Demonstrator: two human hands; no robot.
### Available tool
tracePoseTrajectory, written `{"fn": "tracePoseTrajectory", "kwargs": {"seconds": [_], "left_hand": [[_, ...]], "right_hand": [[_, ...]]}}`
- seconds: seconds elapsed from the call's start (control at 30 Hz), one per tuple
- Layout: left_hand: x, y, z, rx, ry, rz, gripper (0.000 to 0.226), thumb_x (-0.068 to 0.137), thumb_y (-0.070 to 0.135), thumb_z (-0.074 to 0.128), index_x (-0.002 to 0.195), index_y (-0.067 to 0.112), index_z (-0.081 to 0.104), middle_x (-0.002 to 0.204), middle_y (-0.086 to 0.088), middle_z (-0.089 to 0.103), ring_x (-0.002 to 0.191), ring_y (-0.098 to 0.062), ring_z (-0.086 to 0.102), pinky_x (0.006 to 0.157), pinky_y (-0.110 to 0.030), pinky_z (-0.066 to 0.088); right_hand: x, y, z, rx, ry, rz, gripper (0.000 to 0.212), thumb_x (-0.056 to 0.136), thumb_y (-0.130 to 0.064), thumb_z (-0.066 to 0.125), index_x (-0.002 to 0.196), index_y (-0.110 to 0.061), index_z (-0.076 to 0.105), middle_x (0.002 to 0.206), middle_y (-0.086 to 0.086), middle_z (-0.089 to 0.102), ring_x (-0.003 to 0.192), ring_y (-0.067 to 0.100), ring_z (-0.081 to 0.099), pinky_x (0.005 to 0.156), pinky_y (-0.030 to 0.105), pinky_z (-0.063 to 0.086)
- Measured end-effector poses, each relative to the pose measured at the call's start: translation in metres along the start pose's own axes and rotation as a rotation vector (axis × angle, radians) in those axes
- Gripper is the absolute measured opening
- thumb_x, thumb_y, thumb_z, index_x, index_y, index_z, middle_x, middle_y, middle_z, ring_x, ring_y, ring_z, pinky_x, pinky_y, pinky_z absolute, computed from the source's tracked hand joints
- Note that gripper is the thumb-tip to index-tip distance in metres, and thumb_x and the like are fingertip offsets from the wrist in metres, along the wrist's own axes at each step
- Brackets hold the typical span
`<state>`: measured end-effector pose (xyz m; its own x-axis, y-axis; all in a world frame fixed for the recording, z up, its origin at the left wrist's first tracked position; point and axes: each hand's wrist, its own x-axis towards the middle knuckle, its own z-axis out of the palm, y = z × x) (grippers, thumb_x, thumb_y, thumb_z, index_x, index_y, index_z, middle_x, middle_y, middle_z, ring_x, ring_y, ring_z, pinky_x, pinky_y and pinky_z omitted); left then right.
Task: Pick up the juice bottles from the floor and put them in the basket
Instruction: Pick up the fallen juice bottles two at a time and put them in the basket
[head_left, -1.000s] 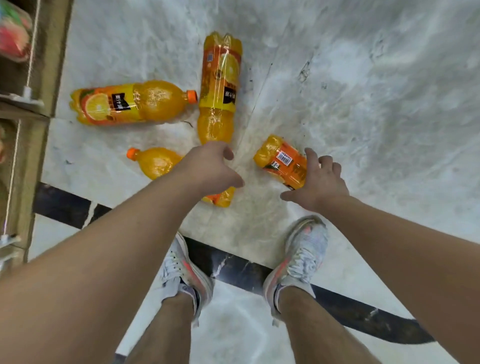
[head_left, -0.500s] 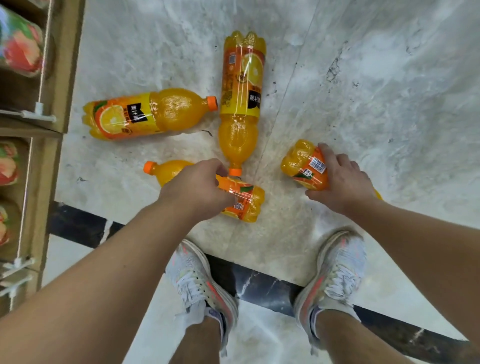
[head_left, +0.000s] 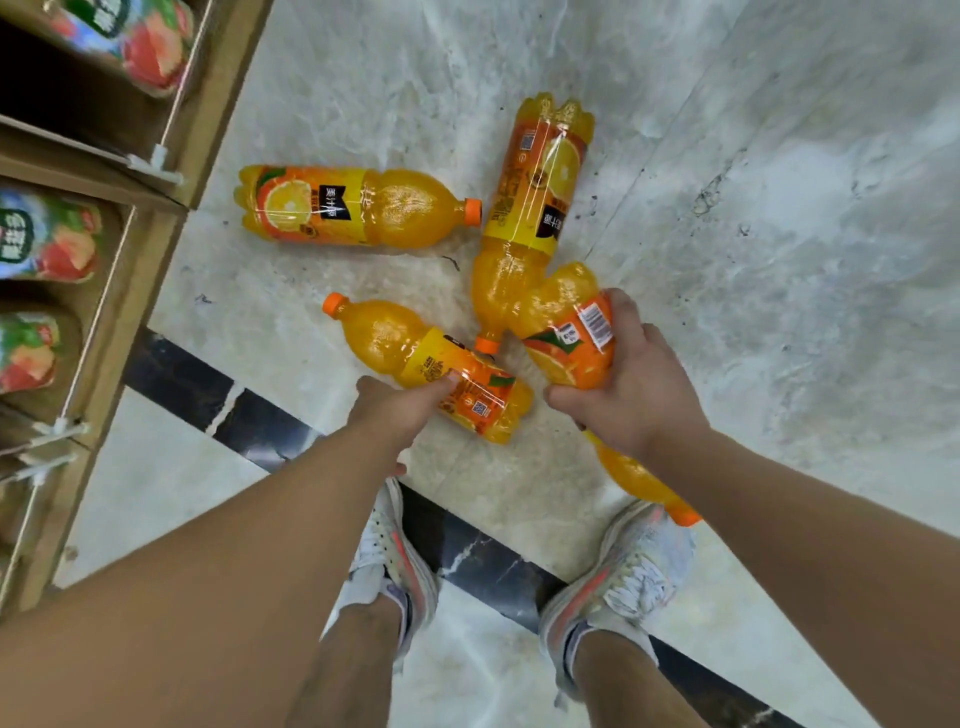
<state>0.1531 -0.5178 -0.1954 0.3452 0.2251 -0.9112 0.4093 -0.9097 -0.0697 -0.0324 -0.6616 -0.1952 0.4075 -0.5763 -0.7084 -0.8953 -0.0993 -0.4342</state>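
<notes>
Several orange juice bottles lie on the pale marble floor. My right hand grips one bottle around its label and holds it tilted off the floor, base up, cap near my right shoe. My left hand is closed on the label of a second bottle that lies with its cap pointing up-left. A third bottle lies crosswise further back. A fourth bottle lies lengthwise, its cap between the two held bottles. No basket is in view.
A wooden shelf unit with packaged goods stands along the left. A dark stone strip crosses the floor under my two shoes. Bare marble stretches to the right.
My right hand has lifted its bottle off the floor and tilted it base up. My left hand has closed around the label of its bottle. The view has shifted, so the shelf shows more.
</notes>
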Motion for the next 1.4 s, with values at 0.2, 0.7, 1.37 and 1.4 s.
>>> {"fn": "tracePoseTrajectory", "kwargs": {"seconds": [0.2,0.7,1.37,1.4], "left_hand": [[0.038,0.01,0.052,-0.51,0.087,-0.056,0.155,0.029,0.079,0.087,0.155,0.044,0.003,0.151,-0.007,0.049,0.131,-0.043,0.055,0.1,-0.075,0.043],[0.021,-0.012,0.023,-0.4,0.237,0.068,0.114,0.047,0.058,0.085,0.146,0.037,0.033,0.123,-0.007,0.061,0.107,-0.039,0.063,0.095,-0.058,0.055],[-0.334,0.076,-0.167,-0.284,0.071,0.658,0.102,0.042,0.055,0.092,0.132,0.044,0.044,0.109,0.006,0.069,0.097,-0.025,0.07,0.088,-0.051,0.06],[-0.355,0.077,-0.182,-0.278,0.077,0.694,0.099,0.042,0.053,0.092,0.129,0.043,0.045,0.107,0.005,0.069,0.096,-0.024,0.07,0.087,-0.051,0.06]], "right_hand": [[0.017,-0.021,0.016,0.0,-0.013,-0.065,0.115,0.065,-0.059,0.081,0.155,-0.041,0.012,0.124,0.005,0.05,0.112,0.03,0.056,0.089,0.051,0.055],[0.007,-0.039,-0.001,-0.083,-0.041,0.031,0.114,0.065,-0.063,0.08,0.154,-0.036,0.014,0.123,0.008,0.051,0.108,0.034,0.057,0.089,0.054,0.056],[-0.184,-0.256,-0.291,-0.192,0.132,-0.104,0.105,0.063,-0.063,0.082,0.145,-0.038,0.023,0.115,-0.001,0.056,0.098,0.025,0.061,0.081,0.046,0.059],[-0.2,-0.27,-0.307,-0.207,0.151,-0.118,0.103,0.063,-0.064,0.082,0.145,-0.038,0.024,0.115,-0.002,0.057,0.097,0.024,0.061,0.081,0.045,0.058]]}}
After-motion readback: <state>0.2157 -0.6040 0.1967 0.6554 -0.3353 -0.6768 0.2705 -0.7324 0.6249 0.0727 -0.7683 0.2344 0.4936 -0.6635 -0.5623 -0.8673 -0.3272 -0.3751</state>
